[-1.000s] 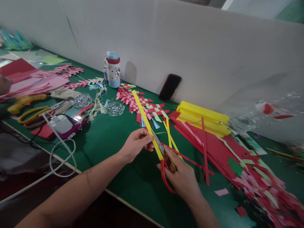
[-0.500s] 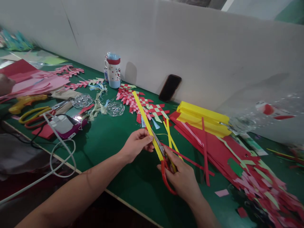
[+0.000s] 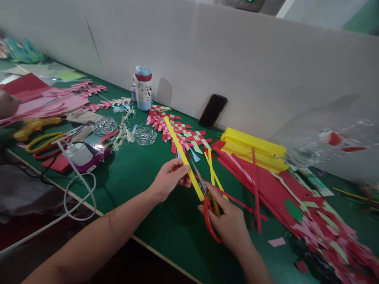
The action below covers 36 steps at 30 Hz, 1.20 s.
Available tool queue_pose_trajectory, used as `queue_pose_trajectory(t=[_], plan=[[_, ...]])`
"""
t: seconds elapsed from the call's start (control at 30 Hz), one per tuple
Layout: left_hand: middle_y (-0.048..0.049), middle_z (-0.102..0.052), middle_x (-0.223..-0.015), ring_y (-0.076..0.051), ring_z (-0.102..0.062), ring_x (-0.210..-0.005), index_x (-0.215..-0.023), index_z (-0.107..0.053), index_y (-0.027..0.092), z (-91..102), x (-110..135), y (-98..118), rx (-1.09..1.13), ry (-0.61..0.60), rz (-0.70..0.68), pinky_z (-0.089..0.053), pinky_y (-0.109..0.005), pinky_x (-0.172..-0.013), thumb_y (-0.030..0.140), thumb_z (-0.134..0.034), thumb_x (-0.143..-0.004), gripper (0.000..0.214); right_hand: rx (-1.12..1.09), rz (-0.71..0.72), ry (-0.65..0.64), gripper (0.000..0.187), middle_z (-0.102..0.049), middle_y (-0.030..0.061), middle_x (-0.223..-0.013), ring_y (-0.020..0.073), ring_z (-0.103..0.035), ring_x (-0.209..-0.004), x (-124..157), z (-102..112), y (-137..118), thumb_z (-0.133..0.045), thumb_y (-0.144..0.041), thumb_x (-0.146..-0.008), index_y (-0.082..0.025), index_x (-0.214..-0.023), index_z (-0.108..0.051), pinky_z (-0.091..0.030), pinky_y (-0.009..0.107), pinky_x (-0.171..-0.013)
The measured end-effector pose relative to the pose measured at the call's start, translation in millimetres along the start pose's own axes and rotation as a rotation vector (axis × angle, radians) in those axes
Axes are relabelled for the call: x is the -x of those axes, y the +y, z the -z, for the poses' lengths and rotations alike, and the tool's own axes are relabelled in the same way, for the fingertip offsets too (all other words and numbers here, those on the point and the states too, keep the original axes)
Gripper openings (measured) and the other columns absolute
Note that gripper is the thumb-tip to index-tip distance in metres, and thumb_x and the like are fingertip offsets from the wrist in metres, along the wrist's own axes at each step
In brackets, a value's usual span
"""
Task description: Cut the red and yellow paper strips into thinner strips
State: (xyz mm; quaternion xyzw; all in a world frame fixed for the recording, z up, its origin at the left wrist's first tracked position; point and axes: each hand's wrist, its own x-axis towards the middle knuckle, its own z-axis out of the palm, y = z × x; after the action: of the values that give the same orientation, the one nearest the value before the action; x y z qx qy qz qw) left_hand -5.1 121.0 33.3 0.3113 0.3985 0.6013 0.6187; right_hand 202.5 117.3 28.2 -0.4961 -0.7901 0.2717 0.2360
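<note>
My left hand (image 3: 170, 178) pinches a long yellow paper strip (image 3: 177, 144) that slants up and away over the green table (image 3: 142, 173). My right hand (image 3: 229, 223) grips red-handled scissors (image 3: 207, 201), whose blades sit against the strip's near end just right of my left fingers. Thin yellow strips (image 3: 211, 169) and a red strip (image 3: 233, 199) lie under and beside the scissors.
Woven red-and-white paper pieces (image 3: 177, 130), a small bottle (image 3: 143, 88), a phone (image 3: 212, 110) leaning on the white wall, a folded yellow paper stack (image 3: 251, 144), red sheets and scraps (image 3: 296, 201) at right. At left are yellow scissors (image 3: 41, 142), a cable (image 3: 77, 185) and a purple device (image 3: 85, 156).
The scissors' blades have opened a little and shifted slightly along the yellow strip. Both hands stay almost where they were.
</note>
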Motion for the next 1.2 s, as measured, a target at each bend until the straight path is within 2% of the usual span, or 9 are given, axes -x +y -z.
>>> queue_pose_trajectory(t=[0.17, 0.23, 0.3, 0.4, 0.57, 0.73, 0.9, 1.07, 1.2], plan=[[0.0009, -0.062, -0.061, -0.008, -0.06, -0.051, -0.081, -0.057, 0.015, 0.7, 0, 3, -0.018, 0.012, 0.029, -0.052, -0.021, -0.054, 0.034, -0.068, -0.079, 0.022, -0.206, -0.161, 0.043, 0.064, -0.067, 0.0076, -0.117, 0.0237, -0.065, -0.099, -2, 4, 9, -0.071, -0.046, -0.074, -0.024, -0.132, -0.056, -0.053, 0.035, -0.083], [0.0015, -0.061, -0.06, -0.008, -0.059, -0.05, -0.081, -0.057, 0.015, 0.1, 0, 4, -0.029, 0.02, 0.043, -0.051, -0.021, -0.052, 0.031, -0.067, -0.08, 0.019, -0.389, -0.233, 0.062, 0.069, -0.068, 0.0067, -0.102, 0.0208, -0.064, -0.086, -3, 7, 10, -0.072, -0.048, -0.072, -0.022, -0.133, -0.053, -0.053, 0.032, -0.072], [0.0022, -0.06, -0.059, -0.008, -0.059, -0.05, -0.081, -0.057, 0.016, -0.9, 1, 3, -0.041, 0.024, 0.056, -0.051, -0.021, -0.051, 0.029, -0.066, -0.079, 0.016, -0.623, -0.286, 0.054, 0.069, -0.063, 0.0022, -0.088, 0.0141, -0.058, -0.066, -3, 9, 7, -0.072, -0.051, -0.073, -0.023, -0.132, -0.05, -0.048, 0.026, -0.055], [0.0025, -0.059, -0.058, -0.008, -0.059, -0.049, -0.079, -0.056, 0.016, -3.4, 2, 1, -0.064, 0.014, 0.077, -0.051, -0.021, -0.051, 0.027, -0.066, -0.078, 0.015, -0.86, -0.326, -0.005, 0.064, -0.056, -0.0018, -0.086, 0.0073, -0.046, -0.054, -2, 10, -3, -0.074, -0.047, -0.074, -0.028, -0.128, -0.047, -0.038, 0.021, -0.046], [0.0002, -0.062, -0.06, -0.009, -0.058, -0.048, -0.078, -0.056, 0.015, -8.5, 3, -6, -0.107, -0.027, 0.114, -0.051, -0.021, -0.049, 0.027, -0.067, -0.076, 0.017, -0.819, -0.364, -0.136, 0.063, -0.057, -0.0026, -0.084, 0.0099, -0.055, -0.058, -1, 2, -15, -0.082, -0.041, -0.066, -0.026, -0.117, -0.05, -0.044, 0.023, -0.051], [-0.0005, -0.063, -0.06, -0.009, -0.058, -0.048, -0.077, -0.055, 0.015, -10.1, 2, -10, -0.126, -0.038, 0.144, -0.051, -0.021, -0.048, 0.024, -0.067, -0.075, 0.015, -0.75, -0.415, -0.162, 0.065, -0.056, -0.0041, -0.081, 0.0102, -0.056, -0.054, -1, -1, -24, -0.082, -0.044, -0.064, -0.024, -0.117, -0.049, -0.043, 0.021, -0.046], [0.0016, -0.059, -0.054, -0.009, -0.057, -0.046, -0.072, -0.053, 0.016, -5.2, -2, -4, -0.104, 0.023, 0.11, -0.05, -0.02, -0.047, 0.025, -0.066, -0.076, 0.017, -0.715, -0.434, -0.19, 0.064, -0.056, -0.0034, -0.08, 0.0102, -0.056, -0.054, 2, 3, -31, -0.077, -0.05, -0.068, -0.024, -0.12, -0.049, -0.045, 0.022, -0.046], [0.0026, -0.058, -0.054, -0.008, -0.057, -0.047, -0.073, -0.052, 0.017, 3.1, -5, 6, -0.047, 0.093, 0.04, -0.05, -0.02, -0.049, 0.031, -0.067, -0.078, 0.022, -0.727, -0.476, -0.194, 0.064, -0.055, -0.003, -0.079, 0.0103, -0.056, -0.054, 24, 3, -35, -0.077, -0.051, -0.067, -0.025, -0.12, -0.052, -0.048, 0.023, -0.048], [0.0021, -0.058, -0.055, -0.008, -0.056, -0.047, -0.074, -0.055, 0.016, 7.7, -6, 6, -0.023, 0.091, 0.019, -0.051, -0.021, -0.05, 0.033, -0.069, -0.077, 0.022, -0.747, -0.504, -0.133, 0.062, -0.055, -0.0028, -0.077, 0.0094, -0.053, -0.051, 47, 3, -39, -0.075, -0.05, -0.07, -0.025, -0.122, -0.053, -0.042, 0.02, -0.043]])
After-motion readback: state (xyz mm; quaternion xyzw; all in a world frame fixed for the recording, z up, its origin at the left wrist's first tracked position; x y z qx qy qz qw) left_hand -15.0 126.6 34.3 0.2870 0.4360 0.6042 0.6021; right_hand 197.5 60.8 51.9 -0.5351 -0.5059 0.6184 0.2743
